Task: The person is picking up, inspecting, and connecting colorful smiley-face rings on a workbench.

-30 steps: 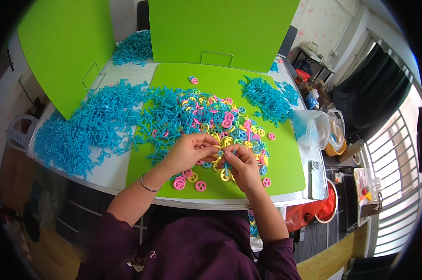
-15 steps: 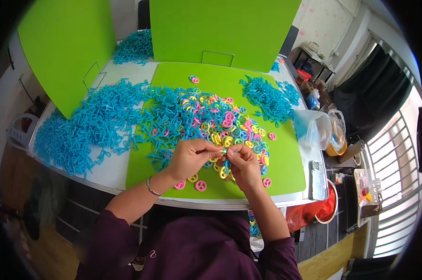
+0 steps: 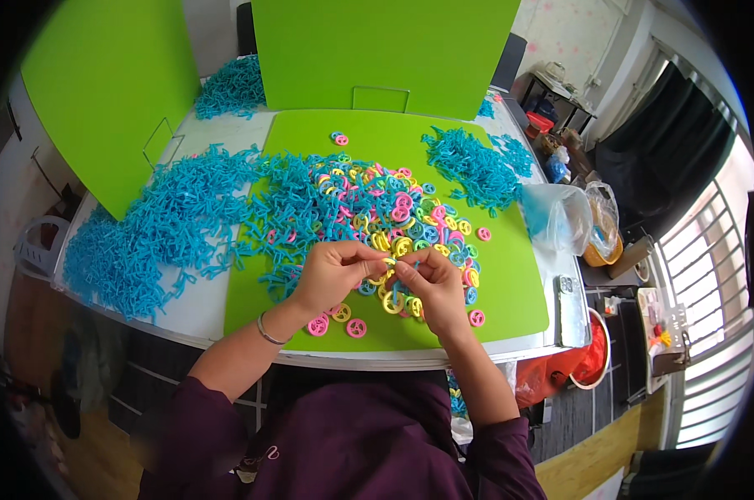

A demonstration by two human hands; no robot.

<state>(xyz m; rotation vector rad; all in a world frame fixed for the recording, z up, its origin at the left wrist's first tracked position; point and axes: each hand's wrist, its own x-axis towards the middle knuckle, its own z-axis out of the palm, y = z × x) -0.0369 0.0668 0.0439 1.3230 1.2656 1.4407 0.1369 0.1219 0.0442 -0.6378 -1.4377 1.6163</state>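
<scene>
Both hands meet over the front of a heap of small plastic wheels (image 3: pixel 435 237) in pink, yellow, blue and green, each with spokes. My left hand (image 3: pixel 328 273), with a bangle at the wrist, pinches a small yellow plastic piece (image 3: pixel 390 263) between thumb and forefinger. My right hand (image 3: pixel 440 292) is closed on the same piece from the other side. Fingertips cover most of it, so its full shape is hidden. Just below the fingers lies a yellow wheel (image 3: pixel 393 302). A few loose pink wheels (image 3: pixel 356 327) rest near the front edge of the green board (image 3: pixel 510 312).
Blue plastic sticks form a large pile (image 3: pixel 156 225) at left and a smaller pile (image 3: pixel 474 171) at right. Upright green panels (image 3: pixel 385 50) stand behind and at left. A clear plastic bag (image 3: pixel 556 218) and a phone (image 3: pixel 570 310) lie at the table's right side.
The hands stay joined at nearly the same spot, with the fingers shifted slightly. Yellow now shows between the fingertips, where blue showed beside it before. The view has tilted a little.
</scene>
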